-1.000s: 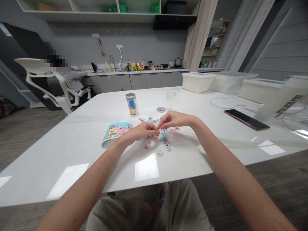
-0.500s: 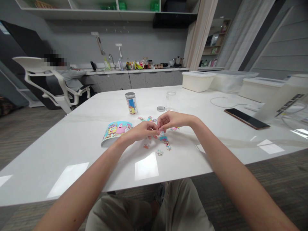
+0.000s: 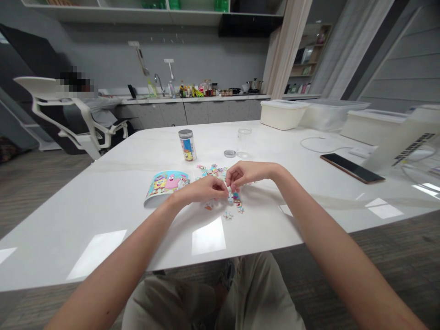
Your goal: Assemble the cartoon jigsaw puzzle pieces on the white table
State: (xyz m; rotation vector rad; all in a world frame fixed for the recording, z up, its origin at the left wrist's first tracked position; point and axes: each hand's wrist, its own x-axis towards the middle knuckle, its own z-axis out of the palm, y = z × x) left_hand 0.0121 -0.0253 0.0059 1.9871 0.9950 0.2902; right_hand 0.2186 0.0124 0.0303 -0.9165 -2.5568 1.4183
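Observation:
Small jigsaw pieces [image 3: 213,170] lie scattered on the white table around and behind both hands. My left hand [image 3: 209,188] has its fingers pinched at a light puzzle piece [image 3: 230,198] near the middle. Close beside it on the right, my right hand [image 3: 242,174] is also closed, its fingertips pointing down; what they grip is too small to make out. A short strip of pieces [image 3: 238,205] extends toward the front edge, and a loose piece [image 3: 228,215] lies nearer. The curled cartoon picture sheet [image 3: 168,183] rests left of my left hand.
Behind the hands stand a printed jar [image 3: 187,145] with a grey lid, a loose lid [image 3: 230,153] and a clear jar [image 3: 244,140]. A phone [image 3: 351,168] and storage boxes [image 3: 283,114] are at the right. A person [image 3: 99,107] sits at the back left.
My hands have shifted slightly, the left one's fingers now lower and closer together. More of the pieces behind them shows. The view has tilted a little.

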